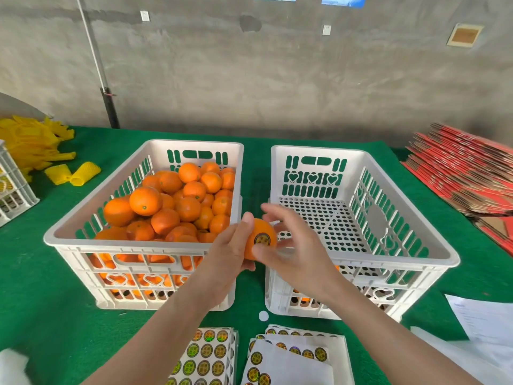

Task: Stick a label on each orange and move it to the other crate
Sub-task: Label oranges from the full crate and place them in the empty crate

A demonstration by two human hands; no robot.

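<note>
your left hand (226, 257) grips the orange (263, 227) from its left side, thumb over the top and fingers curled underneath. it hangs in the air over the gap between the two crates, level with their near rims. the round label (262, 239) is on the fruit and faces you. your right hand (297, 254) is not gripping: its thumb presses the peel just under the label and its fingers spread loosely behind the fruit.

what matters now is that the nearly empty crate (394, 259) lies directly to the right of the orange, just beside it, while the full crate (125, 243) is to its left. your right hand is on the side of the target crate, so it looks better placed to carry the fruit over. the orange is round, so no end needs to lead.
</note>
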